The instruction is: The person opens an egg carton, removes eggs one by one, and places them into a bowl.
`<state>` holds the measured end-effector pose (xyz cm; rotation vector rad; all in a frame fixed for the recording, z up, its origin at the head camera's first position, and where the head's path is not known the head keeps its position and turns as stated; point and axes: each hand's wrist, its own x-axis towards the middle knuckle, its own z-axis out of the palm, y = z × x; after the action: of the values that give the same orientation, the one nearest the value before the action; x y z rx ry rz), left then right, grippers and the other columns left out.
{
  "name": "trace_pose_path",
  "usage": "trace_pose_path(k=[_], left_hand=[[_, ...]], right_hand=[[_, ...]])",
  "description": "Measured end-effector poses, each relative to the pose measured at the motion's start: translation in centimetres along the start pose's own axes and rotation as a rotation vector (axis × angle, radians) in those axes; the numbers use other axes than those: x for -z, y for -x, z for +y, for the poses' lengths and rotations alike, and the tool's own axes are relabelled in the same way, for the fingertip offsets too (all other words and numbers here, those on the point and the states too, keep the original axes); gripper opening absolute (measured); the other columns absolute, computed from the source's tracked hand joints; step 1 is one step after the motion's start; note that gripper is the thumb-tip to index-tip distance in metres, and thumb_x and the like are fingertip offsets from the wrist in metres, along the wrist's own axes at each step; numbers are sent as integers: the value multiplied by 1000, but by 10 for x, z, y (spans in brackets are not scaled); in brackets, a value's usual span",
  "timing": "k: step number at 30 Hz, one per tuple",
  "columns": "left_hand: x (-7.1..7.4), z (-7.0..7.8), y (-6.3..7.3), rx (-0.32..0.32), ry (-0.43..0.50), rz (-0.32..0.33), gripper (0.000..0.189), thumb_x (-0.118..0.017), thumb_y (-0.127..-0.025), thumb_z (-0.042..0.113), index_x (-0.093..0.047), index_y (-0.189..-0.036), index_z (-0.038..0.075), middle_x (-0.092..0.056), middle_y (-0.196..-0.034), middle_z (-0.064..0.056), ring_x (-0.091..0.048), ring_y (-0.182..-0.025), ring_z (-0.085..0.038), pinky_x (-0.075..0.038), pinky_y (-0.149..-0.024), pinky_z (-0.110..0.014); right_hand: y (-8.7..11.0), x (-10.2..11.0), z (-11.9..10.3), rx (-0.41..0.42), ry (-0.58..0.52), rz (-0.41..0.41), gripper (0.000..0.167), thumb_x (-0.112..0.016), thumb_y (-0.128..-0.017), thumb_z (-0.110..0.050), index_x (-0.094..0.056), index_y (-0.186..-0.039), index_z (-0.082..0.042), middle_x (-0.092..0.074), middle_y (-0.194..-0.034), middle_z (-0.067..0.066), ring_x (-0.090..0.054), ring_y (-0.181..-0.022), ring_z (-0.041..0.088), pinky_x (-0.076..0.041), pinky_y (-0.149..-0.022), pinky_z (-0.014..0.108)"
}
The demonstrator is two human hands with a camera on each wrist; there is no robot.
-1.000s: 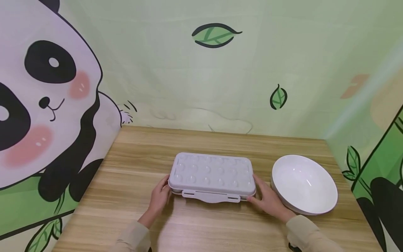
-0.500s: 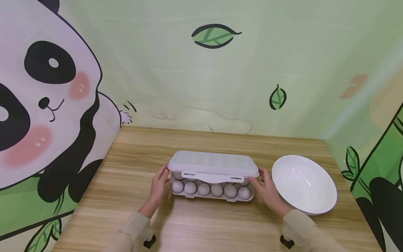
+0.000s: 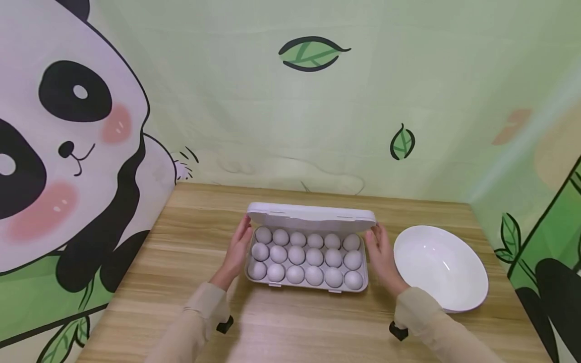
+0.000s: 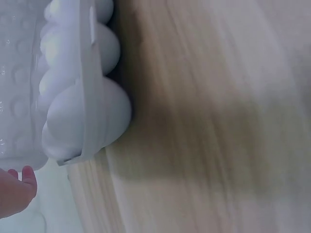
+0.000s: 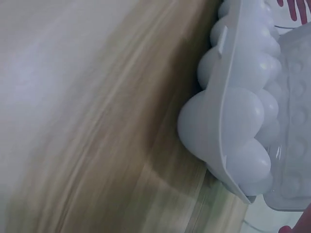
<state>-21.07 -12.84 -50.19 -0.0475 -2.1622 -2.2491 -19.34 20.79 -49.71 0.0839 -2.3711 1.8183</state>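
A white plastic egg box lies in the middle of the wooden table, filled with rows of pale eggs. Its hinged lid stands tilted up at the back, with the inner side facing forward. At the lid's left end, my left hand holds the edge; its fingertips show by the lid corner in the left wrist view. My right hand holds the lid's right end, thumb in front. Only a bit of it shows at the corner of the right wrist view. Some fingers are hidden behind the lid.
A large white bowl stands to the right, close beside my right forearm. Bare wooden tabletop extends left of the box and in front of it. A printed fabric wall rises at the table's back edge.
The lid has swung from closed over the box to raised at the back, uncovering the eggs. Both hands have moved up and away with it. The bowl has stayed put.
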Motion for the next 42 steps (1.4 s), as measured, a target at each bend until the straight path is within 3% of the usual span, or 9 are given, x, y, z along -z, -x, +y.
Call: trace_pose_path(k=[10,14,17,21,24,27,32,36,42], left_hand=[[-9,21,-14,8,-154,3,51,-35,-94,10,-16,-140,2,-20,-144,-19,-20,-131,-35,-14,-107,-45],[-7,0,-29,48,-162,-11,54,-34,-94,14,-11,-142,5,-15,-146,-19,-14,-132,-35,-11,-108,-46],[-1,-26,-39,38,-135,-31,56,-36,-94,22,-10,-142,8,-15,-146,-18,-13,-134,-33,-10,-109,-43],[17,-109,-77,-11,-81,-34,61,-41,-91,35,-14,-142,15,-23,-144,-16,-23,-133,-21,-20,-107,-31],[31,-175,-114,19,-63,-32,62,-42,-90,39,-14,-142,19,-25,-144,-14,-25,-132,-20,-22,-107,-32],[35,-201,-132,35,-63,-45,62,-40,-91,37,-12,-143,17,-21,-146,-12,-20,-134,-22,-16,-109,-36],[33,-198,-133,71,-94,-15,61,-38,-89,48,-18,-141,25,-18,-148,2,-11,-136,-14,-6,-110,-37],[29,-183,-129,115,-77,-18,60,-36,-91,42,-18,-141,15,-15,-148,-5,-9,-136,-20,-6,-109,-40],[26,-182,-126,127,-71,-20,62,-36,-90,46,-21,-141,12,-16,-147,-7,-10,-136,-19,-7,-110,-37]], right_hand=[[-20,-7,1,-67,-85,99,56,-32,-95,-34,-18,-138,-3,-27,-141,21,-26,-129,32,-21,-106,43],[-34,-9,2,-154,-263,133,56,-28,-95,-36,-20,-137,0,-25,-141,22,-26,-128,36,-20,-104,51],[-43,-9,2,-246,-390,158,59,-25,-94,-42,-18,-138,-3,-24,-143,19,-26,-129,37,-17,-104,54],[-52,-10,0,-302,-457,189,58,-25,-94,-42,-16,-139,-6,-26,-143,17,-26,-129,34,-15,-104,53],[-56,-11,-2,-328,-468,196,57,-25,-95,-41,-16,-139,-7,-26,-143,17,-25,-129,33,-15,-104,52],[-59,-12,-7,-350,-465,187,57,-24,-95,-40,-14,-140,-8,-23,-144,15,-23,-131,33,-14,-106,50],[-62,-13,-15,-366,-440,130,57,-19,-95,-39,-8,-141,-5,-16,-146,17,-17,-133,34,-13,-107,50],[-67,-14,-7,-389,-438,110,62,-17,-94,-45,-9,-141,-4,-15,-145,20,-15,-134,33,-12,-107,50],[-86,-15,56,-345,-415,93,73,-28,-86,-61,-21,-140,-12,-23,-144,17,-24,-131,30,-18,-103,51]])
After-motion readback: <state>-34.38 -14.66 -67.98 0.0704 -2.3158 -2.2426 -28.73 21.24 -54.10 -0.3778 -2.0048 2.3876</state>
